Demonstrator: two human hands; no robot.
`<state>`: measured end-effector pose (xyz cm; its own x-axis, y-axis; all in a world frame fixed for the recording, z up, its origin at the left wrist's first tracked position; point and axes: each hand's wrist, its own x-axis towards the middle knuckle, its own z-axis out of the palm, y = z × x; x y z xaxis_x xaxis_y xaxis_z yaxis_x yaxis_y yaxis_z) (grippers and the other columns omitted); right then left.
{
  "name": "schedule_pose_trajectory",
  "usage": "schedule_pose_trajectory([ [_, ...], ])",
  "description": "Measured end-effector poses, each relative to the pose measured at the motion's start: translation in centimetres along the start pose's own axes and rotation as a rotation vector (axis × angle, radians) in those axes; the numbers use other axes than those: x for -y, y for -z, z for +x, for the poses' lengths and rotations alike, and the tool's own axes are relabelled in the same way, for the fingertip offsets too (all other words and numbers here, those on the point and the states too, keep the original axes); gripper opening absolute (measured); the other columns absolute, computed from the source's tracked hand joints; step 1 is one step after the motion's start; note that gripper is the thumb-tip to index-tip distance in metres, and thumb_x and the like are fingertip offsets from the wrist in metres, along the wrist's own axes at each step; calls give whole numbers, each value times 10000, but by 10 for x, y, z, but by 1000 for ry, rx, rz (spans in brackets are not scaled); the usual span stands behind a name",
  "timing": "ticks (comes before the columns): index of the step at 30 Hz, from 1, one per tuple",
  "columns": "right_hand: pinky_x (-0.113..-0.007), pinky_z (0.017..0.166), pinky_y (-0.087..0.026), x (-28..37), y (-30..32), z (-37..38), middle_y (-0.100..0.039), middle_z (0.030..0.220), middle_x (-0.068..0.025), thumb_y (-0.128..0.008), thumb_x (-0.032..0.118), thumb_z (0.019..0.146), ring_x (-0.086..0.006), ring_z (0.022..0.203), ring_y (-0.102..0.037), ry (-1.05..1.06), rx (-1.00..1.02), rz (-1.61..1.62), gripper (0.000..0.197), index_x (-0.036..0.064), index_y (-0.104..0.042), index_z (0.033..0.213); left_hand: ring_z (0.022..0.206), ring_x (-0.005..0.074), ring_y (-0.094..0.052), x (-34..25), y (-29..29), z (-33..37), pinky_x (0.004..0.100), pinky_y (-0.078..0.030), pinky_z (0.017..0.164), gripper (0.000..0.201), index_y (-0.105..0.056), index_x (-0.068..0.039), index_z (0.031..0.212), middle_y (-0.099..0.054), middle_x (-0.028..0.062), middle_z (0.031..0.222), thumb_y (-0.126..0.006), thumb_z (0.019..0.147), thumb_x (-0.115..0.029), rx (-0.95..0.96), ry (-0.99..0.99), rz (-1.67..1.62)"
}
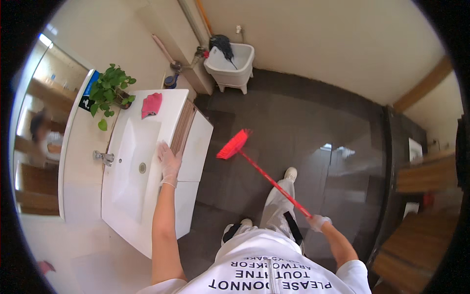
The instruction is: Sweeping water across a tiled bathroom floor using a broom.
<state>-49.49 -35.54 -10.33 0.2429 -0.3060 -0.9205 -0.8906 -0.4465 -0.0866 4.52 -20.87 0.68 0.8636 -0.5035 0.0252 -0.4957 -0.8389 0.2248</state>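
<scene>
My right hand (319,223), in a thin clear glove, grips the end of the handle of a red broom (274,184). The broom slants away to the left, and its red bristle head (234,144) is over the dark tiled floor. My left hand (169,160), also gloved, rests on the front rim of the white washbasin (128,188) with its fingers stretched out and holds nothing. Beyond that hand, a pink cloth (151,105) lies on the basin's far corner. A metal tap (104,157) stands at the basin's left side.
A potted green plant (110,88) stands at the basin's far left corner, beside a wall mirror (41,132). Against the far wall is a white mop sink (230,68) with a black mop head (222,47) in it. Wooden doors (416,220) and a raised dark ledge line the right.
</scene>
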Motion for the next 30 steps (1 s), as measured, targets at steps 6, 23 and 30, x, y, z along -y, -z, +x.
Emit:
schedule_pose_trajectory([
  [6, -380, 802, -377, 102, 194, 73, -522, 979, -202, -345, 411, 790, -314, 946, -491, 186, -208, 181, 461, 32, -534, 972, 1226, 289, -100, -31, 6, 10, 397, -146, 977, 722, -115, 31, 1251, -119, 215, 1303, -505, 707, -240, 126, 183, 87],
  [23, -358, 636, -415, -113, 289, 84, -579, 732, -138, -382, 387, 791, -285, 732, -564, -137, 14, 197, 403, 35, -552, 887, 1231, 279, -72, -66, 40, 48, 279, -86, 997, 694, -148, 80, 1226, -93, 236, 1302, -486, 701, -224, 361, 396, -55],
  [30, -397, 780, -380, 58, 381, 167, -534, 955, -185, -314, 397, 806, -324, 935, -486, 108, -100, -14, 447, 36, -538, 948, 1229, 280, -85, -71, 38, 59, 281, -108, 994, 699, -153, 69, 1230, -95, 231, 1303, -496, 700, -232, 424, 435, 5],
])
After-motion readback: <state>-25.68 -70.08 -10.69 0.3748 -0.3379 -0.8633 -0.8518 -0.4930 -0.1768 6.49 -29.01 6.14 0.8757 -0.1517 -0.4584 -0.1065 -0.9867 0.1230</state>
